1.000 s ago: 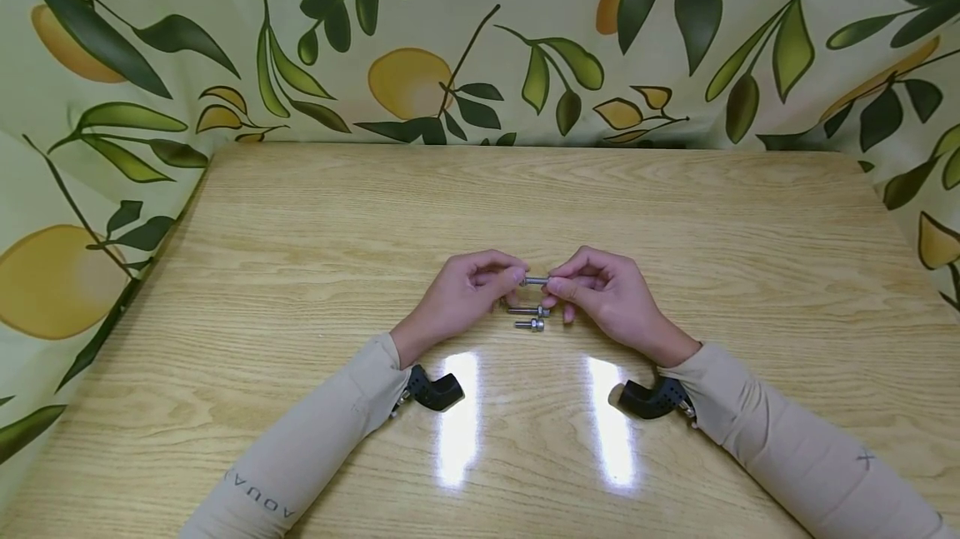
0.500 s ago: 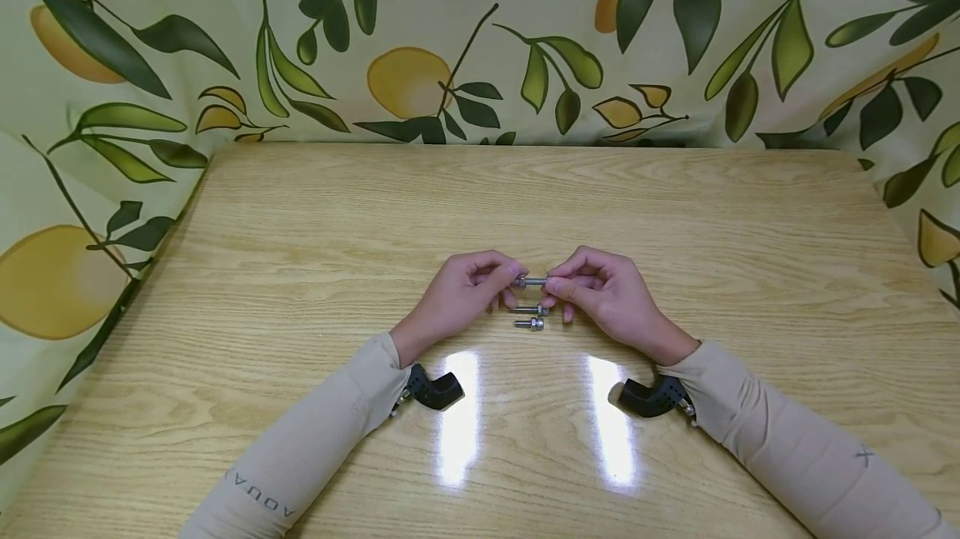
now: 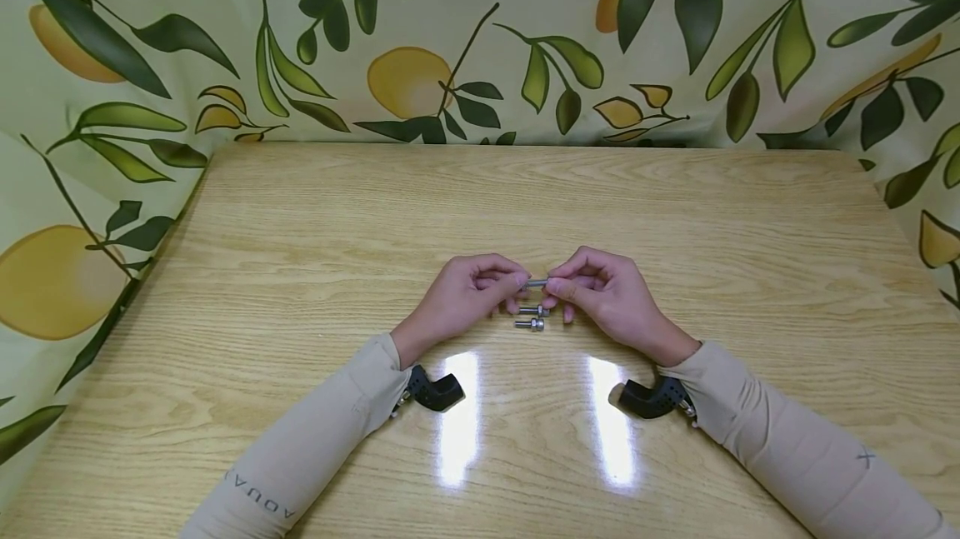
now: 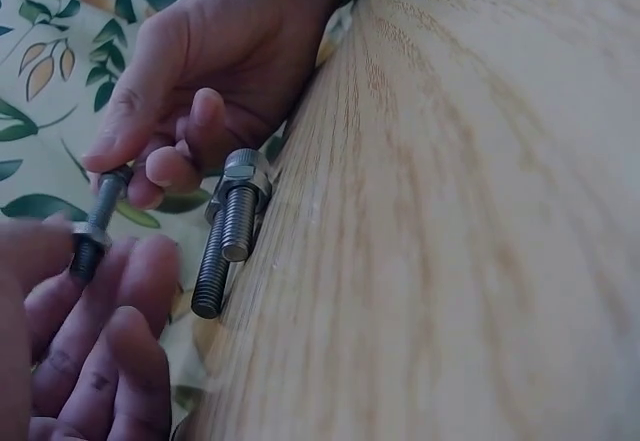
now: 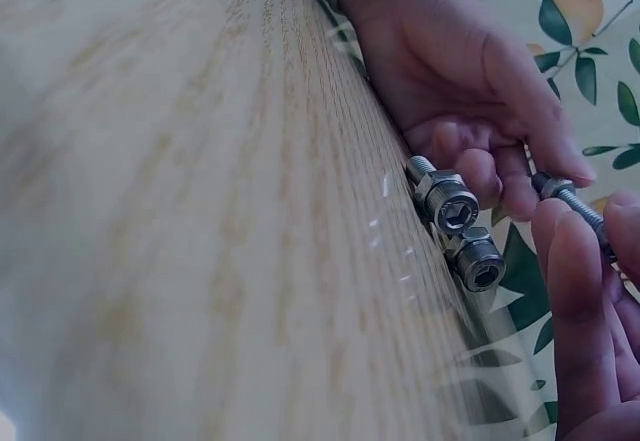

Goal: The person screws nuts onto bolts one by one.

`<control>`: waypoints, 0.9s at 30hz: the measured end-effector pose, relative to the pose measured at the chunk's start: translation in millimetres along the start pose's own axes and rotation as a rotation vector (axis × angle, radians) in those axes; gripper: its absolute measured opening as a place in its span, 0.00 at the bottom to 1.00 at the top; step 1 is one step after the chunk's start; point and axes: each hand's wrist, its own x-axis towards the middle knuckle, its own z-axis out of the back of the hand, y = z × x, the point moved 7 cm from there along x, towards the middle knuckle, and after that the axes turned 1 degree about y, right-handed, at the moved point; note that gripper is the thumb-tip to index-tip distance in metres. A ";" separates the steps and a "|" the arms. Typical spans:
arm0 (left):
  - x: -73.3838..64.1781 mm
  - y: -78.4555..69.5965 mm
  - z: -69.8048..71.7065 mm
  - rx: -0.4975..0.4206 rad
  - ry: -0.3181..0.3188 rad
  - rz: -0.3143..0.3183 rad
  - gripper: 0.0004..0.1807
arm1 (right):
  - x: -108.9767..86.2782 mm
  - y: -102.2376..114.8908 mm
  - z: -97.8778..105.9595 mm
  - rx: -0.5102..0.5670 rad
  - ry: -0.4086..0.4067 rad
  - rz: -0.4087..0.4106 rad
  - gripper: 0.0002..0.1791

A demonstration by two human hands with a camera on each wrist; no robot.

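Observation:
Just above the table, a metal bolt (image 3: 537, 282) spans the gap between both hands. My right hand (image 3: 609, 293) pinches its head end between thumb and fingertips, and the fingers cover the head. Near the other end sits a nut (image 4: 95, 233), threaded round the shank, as the left wrist view shows. My left hand (image 3: 472, 285) has its thumb and fingers at that nut, the thumb blurred. Beneath the hands, a longer socket-head bolt (image 3: 531, 311) and a shorter one (image 3: 529, 324) lie side by side, each with a nut on it.
The wood-grain table (image 3: 337, 214) lies under both forearms. Behind and beside it hangs a cloth (image 3: 300, 31) printed with leaves and fruit. A black wrist camera (image 3: 437, 389) hangs below the left wrist, and another wrist camera (image 3: 649, 397) below the right.
The left fingers shifted back left half a second ago, baring the nut, and now have moved right over it again. My right hand has stayed in place. The bolts on the table have not moved.

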 end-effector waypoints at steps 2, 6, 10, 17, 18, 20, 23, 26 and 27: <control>0.0 0.1 -0.1 0.002 0.002 -0.005 0.15 | -0.1 -0.1 0.1 0.003 -0.001 0.001 0.08; -0.1 1.1 -0.2 0.011 0.001 0.003 0.16 | -0.5 -0.2 0.1 0.005 -0.004 0.001 0.08; 0.1 1.4 -0.5 0.015 0.003 0.017 0.14 | -0.7 -0.3 -0.1 0.001 -0.004 0.000 0.07; 0.0 -0.2 -0.1 0.031 -0.006 -0.001 0.15 | -0.6 0.3 0.4 -0.019 -0.005 0.008 0.07; 0.1 -0.2 -0.2 0.031 -0.005 0.002 0.14 | -0.6 0.3 0.4 -0.020 -0.005 0.008 0.07; -0.1 0.2 -0.4 0.028 -0.004 0.015 0.14 | -0.7 0.5 0.2 -0.022 -0.006 0.007 0.07; -0.2 0.5 -0.8 0.021 0.004 0.017 0.12 | -0.7 0.8 -0.2 -0.023 -0.005 0.006 0.07; -0.9 0.2 0.0 0.008 0.006 0.001 0.13 | -0.6 0.9 -0.4 -0.023 -0.006 0.007 0.07; -1.0 -0.1 0.2 0.005 0.006 -0.006 0.15 | -0.5 0.9 -0.4 -0.025 -0.006 0.008 0.07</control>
